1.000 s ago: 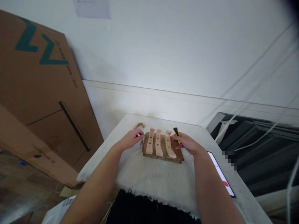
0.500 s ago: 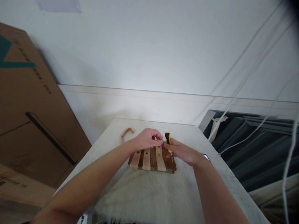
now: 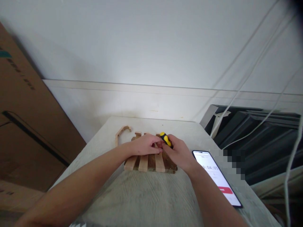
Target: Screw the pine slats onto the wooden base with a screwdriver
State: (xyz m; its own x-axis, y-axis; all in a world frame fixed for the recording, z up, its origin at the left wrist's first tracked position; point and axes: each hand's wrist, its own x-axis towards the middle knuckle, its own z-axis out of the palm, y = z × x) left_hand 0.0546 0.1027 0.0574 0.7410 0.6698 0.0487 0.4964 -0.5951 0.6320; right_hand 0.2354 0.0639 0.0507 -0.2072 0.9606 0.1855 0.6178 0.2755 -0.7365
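Note:
A dark wooden board (image 3: 169, 164) with three pale wooden strips (image 3: 143, 162) across it lies on a cloth-covered table (image 3: 146, 195). My right hand (image 3: 180, 154) is closed round a yellow and black screwdriver (image 3: 165, 139), held over the board's far side. My left hand (image 3: 144, 145) rests on the board with its fingers pinched together right beside the screwdriver's tip; what it pinches is too small to make out. A curved wooden hook (image 3: 121, 132) lies loose on the table just left of the board.
A phone (image 3: 216, 176) with a lit timer screen lies on the table to my right. A large cardboard box (image 3: 26, 107) leans against the wall at left. White cables (image 3: 251, 72) hang at right above dark panels (image 3: 260, 135).
My hands have closed in together over the board's far side, and the screwdriver has tilted down toward my left fingers. The view has shifted, bringing the phone into sight.

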